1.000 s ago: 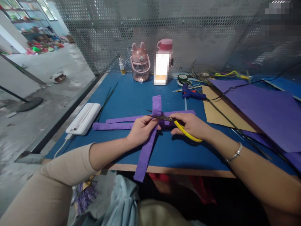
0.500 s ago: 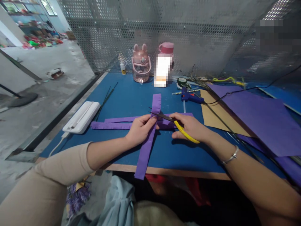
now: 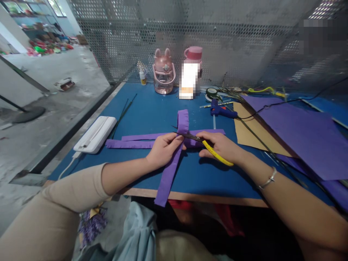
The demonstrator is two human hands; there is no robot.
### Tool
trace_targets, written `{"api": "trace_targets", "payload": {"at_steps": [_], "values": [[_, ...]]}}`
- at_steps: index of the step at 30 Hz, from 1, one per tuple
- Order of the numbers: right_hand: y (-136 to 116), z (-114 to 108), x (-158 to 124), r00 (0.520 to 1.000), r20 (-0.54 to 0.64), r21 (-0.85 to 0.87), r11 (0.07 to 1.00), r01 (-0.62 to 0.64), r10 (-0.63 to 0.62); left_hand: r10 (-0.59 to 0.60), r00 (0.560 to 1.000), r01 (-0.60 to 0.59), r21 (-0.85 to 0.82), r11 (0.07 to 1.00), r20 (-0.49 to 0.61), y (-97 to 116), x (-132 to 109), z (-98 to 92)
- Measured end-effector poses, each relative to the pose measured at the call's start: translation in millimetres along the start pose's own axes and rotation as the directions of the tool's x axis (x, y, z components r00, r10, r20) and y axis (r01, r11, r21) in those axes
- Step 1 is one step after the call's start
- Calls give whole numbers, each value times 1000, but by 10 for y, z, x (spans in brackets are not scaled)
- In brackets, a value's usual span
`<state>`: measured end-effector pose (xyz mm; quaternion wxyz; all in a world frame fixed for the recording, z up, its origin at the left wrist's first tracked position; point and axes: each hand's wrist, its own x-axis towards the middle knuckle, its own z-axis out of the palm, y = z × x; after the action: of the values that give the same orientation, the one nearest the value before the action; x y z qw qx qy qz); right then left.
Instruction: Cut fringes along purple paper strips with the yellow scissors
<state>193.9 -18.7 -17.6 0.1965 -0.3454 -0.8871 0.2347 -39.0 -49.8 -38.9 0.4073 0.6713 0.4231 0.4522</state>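
Note:
My left hand (image 3: 165,149) pinches a purple paper strip (image 3: 169,174) near its middle. The strip's upper end curls over and has small cuts along its right edge; its lower end hangs toward the table's front edge. Dark scissors with yellow handles (image 3: 217,153) are in my right hand (image 3: 220,145), their blades lying across the strip just above my left thumb. Behind both hands, more purple strips (image 3: 130,144) lie flat on the blue table (image 3: 136,172), some with notched edges. The fingers inside the scissor handles are partly hidden.
A white power bank (image 3: 95,135) with a cable lies at the left, near dark green stems (image 3: 122,116). A blue glue gun (image 3: 224,110), green tape (image 3: 213,94), and purple sheets (image 3: 299,134) are at the right. A pink bottle (image 3: 163,74) and a blurred bright screen (image 3: 189,80) stand behind.
The upper end of the strip has bent over into a curl. Both hands keep nearly the same place and hold, and the whole view has shifted slightly.

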Motion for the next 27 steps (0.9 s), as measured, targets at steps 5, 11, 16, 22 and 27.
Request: {"api": "trace_targets", "payload": {"at_steps": [5, 11, 16, 22, 27], "values": [[4, -9, -2, 1000, 0, 38, 999, -9, 9, 6, 1000, -6, -17, 1000, 12, 6, -4, -2], [-2, -18, -2, 1000, -5, 4, 1000, 8, -8, -27, 1000, 27, -1, 1000, -3, -5, -10, -1], [-5, -14, -2, 1000, -16, -22, 1000, -11, 11, -33, 999, 34, -18, 999, 11, 11, -5, 4], [-10, -4, -5, 998, -49, -36, 998, -52, 50, -20, 1000, 20, -52, 998, 7, 49, 1, 6], [-6, -12, -5, 997, -46, -24, 998, -65, 63, -41, 999, 41, -84, 996, 10, 59, -6, 12]]}}
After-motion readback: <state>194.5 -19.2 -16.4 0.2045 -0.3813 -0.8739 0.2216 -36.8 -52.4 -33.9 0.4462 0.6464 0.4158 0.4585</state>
